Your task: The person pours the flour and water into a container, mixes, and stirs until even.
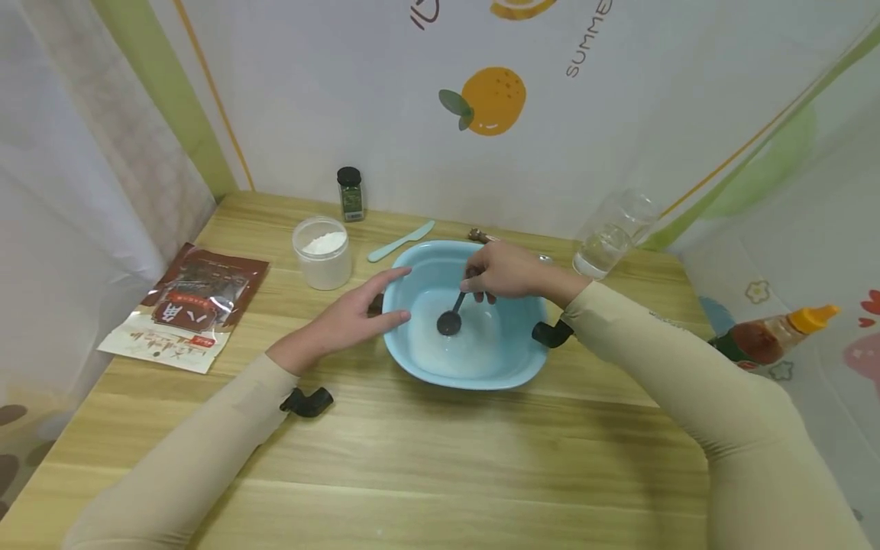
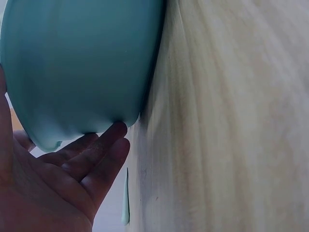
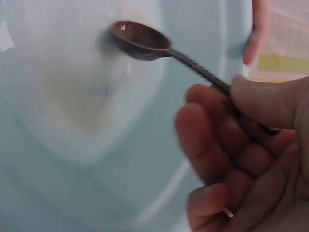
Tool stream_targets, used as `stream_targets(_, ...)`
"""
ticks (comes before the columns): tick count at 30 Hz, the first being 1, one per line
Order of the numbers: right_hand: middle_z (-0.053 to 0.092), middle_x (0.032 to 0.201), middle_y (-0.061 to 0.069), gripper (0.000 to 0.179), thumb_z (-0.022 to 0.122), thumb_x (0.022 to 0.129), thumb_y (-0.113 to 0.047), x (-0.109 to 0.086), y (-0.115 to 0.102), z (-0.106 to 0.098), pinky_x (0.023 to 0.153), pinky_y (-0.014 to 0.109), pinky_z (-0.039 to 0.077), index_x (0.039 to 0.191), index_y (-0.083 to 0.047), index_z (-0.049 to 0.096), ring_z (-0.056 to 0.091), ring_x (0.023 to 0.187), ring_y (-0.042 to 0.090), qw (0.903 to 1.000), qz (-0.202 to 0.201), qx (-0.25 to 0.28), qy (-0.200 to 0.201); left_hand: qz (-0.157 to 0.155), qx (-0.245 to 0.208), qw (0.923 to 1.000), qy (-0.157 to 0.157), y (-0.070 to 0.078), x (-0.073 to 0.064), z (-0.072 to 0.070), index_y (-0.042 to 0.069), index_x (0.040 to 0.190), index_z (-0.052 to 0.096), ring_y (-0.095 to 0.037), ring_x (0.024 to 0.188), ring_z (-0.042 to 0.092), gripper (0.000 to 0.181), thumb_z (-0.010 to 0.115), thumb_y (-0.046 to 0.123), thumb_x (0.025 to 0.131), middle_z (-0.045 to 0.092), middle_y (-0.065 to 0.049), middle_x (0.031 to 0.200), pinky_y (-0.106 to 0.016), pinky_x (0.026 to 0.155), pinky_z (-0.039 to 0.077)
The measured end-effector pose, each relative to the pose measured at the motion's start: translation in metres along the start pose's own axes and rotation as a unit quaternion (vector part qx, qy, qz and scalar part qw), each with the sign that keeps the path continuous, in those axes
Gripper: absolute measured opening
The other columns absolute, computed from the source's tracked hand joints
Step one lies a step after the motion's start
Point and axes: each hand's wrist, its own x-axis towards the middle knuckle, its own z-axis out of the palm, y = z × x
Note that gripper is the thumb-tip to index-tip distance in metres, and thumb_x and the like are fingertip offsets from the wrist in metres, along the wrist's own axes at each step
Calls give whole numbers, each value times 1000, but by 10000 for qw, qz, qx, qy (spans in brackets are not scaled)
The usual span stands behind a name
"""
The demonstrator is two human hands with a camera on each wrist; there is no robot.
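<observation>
A light blue plastic basin point(image 1: 467, 378) sits on the wooden table, with cloudy whitish liquid point(image 1: 474, 351) in its bottom. My left hand point(image 1: 351, 315) steadies the basin's left side: thumb and forefinger reach over the rim, while in the left wrist view the other fingers point(image 2: 104, 150) lie against the outer wall. Inside the basin, my right hand point(image 1: 505, 271) pinches the handle of a dark, round-bowled measuring spoon point(image 3: 142, 41) between thumb and fingers. The spoon's bowl points down-left in the head view, low over the liquid.
Left of the basin stand an open tub of white powder point(image 1: 326, 260) and a brown-and-white packet point(image 1: 189, 309). Behind are a green-labelled spice jar point(image 1: 351, 197) and a pale green plastic knife point(image 1: 402, 241). A glass with clear liquid point(image 1: 605, 248) and an orange-capped sauce bottle point(image 1: 763, 340) are at right.
</observation>
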Motion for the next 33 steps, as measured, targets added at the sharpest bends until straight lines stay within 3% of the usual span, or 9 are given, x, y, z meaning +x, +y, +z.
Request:
stream_targets(2, 77, 82, 6, 23, 71, 111, -22, -1, -1, -3, 69, 35, 50, 108, -2, 83, 76, 81, 35, 9998, 133, -53, -97, 3, 3, 10000, -2, 0, 1, 0, 15, 175, 34, -35, 132, 69, 78, 74, 29, 109, 53, -21, 163, -47, 106, 62)
stream_targets(7, 78, 85, 5, 24, 71, 110, -25, 8, -11, 3, 68, 34, 50, 107, -5, 83, 74, 78, 23, 9976, -276, 13, -630, -24, -76, 10000, -29, 0, -1, 0, 16, 175, 34, -34, 133, 68, 77, 73, 29, 110, 54, -21, 162, -46, 105, 62)
stream_targets(10, 80, 88, 7, 26, 69, 111, -26, 16, -17, 7, 68, 34, 52, 111, -5, 83, 74, 76, 21, 9988, -319, -24, -361, -41, -117, 9999, -39, -1, -1, 1, 17, 175, 33, -35, 134, 67, 77, 72, 29, 110, 54, -21, 162, -47, 106, 62)
stream_targets(15, 80, 89, 11, 26, 67, 112, -24, 15, -12, -1, 70, 34, 54, 112, -2, 82, 76, 79, 28, 9990, 187, -195, 346, -19, -52, 10000, -46, -1, 0, 1, 16, 175, 34, -35, 137, 65, 78, 73, 30, 109, 50, -19, 165, -47, 108, 61)
stream_targets(17, 79, 88, 11, 25, 68, 111, -22, 13, -11, -2, 70, 35, 54, 110, -2, 83, 76, 78, 27, 9992, 237, -189, 272, -8, -23, 10000, -53, 0, 1, 0, 17, 175, 34, -35, 136, 66, 78, 73, 30, 109, 52, -19, 164, -48, 108, 60)
stream_targets(21, 79, 87, 7, 27, 68, 111, -26, 19, -13, 5, 73, 35, 53, 109, -4, 83, 74, 78, 22, 9997, -114, -30, -230, -9, 52, 10000, -4, -1, 0, 0, 18, 175, 35, -34, 137, 65, 77, 73, 31, 109, 51, -18, 165, -50, 110, 59)
stream_targets(23, 80, 90, 8, 28, 67, 112, -27, 23, -16, 9, 74, 35, 53, 111, -4, 82, 74, 79, 21, 9994, -225, 83, -258, -14, 105, 9999, 7, -1, -1, 0, 17, 175, 34, -34, 138, 64, 77, 73, 32, 109, 50, -17, 167, -51, 111, 58)
stream_targets(29, 80, 94, 14, 27, 68, 112, -23, 23, -6, 0, 70, 36, 54, 113, 0, 81, 73, 79, 26, 9967, 310, 10, 755, 22, 142, 9999, 1, -2, -1, 1, 16, 175, 35, -35, 140, 63, 77, 73, 31, 109, 48, -18, 168, -51, 110, 59)
stream_targets(33, 79, 91, 13, 26, 67, 113, -22, 14, 8, -11, 69, 39, 55, 112, 0, 81, 71, 74, 25, 9924, 480, -431, 1044, 38, 235, 9997, 41, 1, 0, 0, 17, 174, 36, -35, 139, 63, 77, 74, 32, 108, 49, -17, 168, -52, 111, 58)
